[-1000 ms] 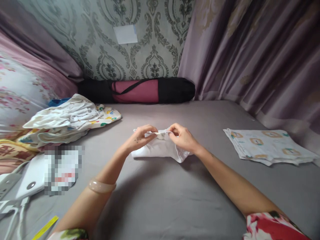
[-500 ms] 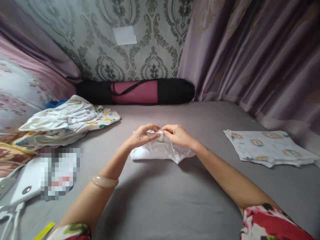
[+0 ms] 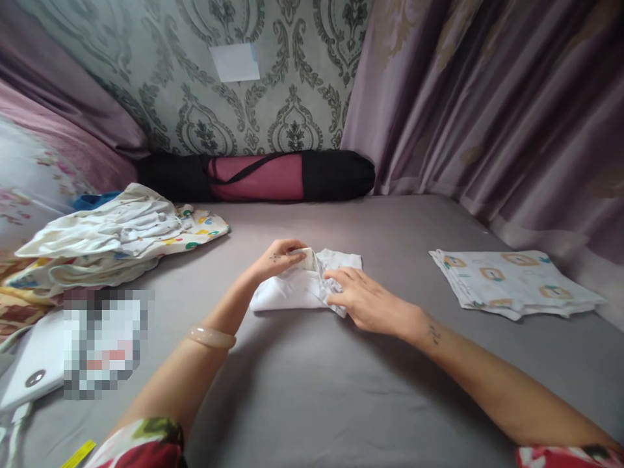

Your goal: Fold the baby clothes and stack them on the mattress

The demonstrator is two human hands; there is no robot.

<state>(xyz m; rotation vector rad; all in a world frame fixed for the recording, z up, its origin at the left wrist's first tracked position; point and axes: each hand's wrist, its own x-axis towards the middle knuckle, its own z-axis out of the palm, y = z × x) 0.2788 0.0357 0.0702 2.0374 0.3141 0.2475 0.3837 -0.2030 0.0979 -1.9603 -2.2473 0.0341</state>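
Observation:
A white garment (image 3: 287, 292) lies folded in a small bundle on the grey bed sheet, with a faintly printed part at its right side. My left hand (image 3: 280, 257) is closed on the bundle's upper edge, thumb below and fingers above, beside a cream-coloured patch. On the right side, my right hand (image 3: 365, 299) has its fingers and thumb curled round a fold of the same cloth. Some of the garment is hidden behind both hands.
A folded white cloth with orange prints (image 3: 517, 279) lies at the right. On the left are a heap of baby clothes (image 3: 121, 227), a white device (image 3: 43, 357) with a cable, and a blurred-out item. A black and maroon rolled bag (image 3: 258, 177) lies along the wall.
My right hand has moved from the garment's top middle to its right side, nearer me. More cloth now shows behind it. My left hand stays at the upper edge.

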